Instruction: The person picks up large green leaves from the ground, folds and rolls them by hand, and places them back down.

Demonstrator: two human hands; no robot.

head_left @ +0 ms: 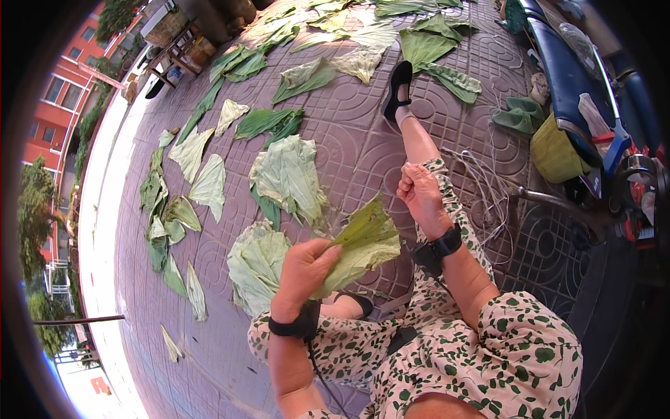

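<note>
My left hand [305,269] grips a folded green leaf [363,244]. My right hand [419,192] is a tight fist above my knee, near white string [488,185].

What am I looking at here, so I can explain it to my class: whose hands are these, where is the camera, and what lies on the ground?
There is no machine: a person works with bare hands. The one picture comes from a fisheye camera on the person's head, looking down, so straight lines bend. The left hand grips a folded bundle of green leaves. The right hand is a closed fist, raised above the knee; what it holds I cannot tell. Big leaves lie spread over the patterned paving. Pale cords lie to the right, beside a yellow-green bag.
</note>
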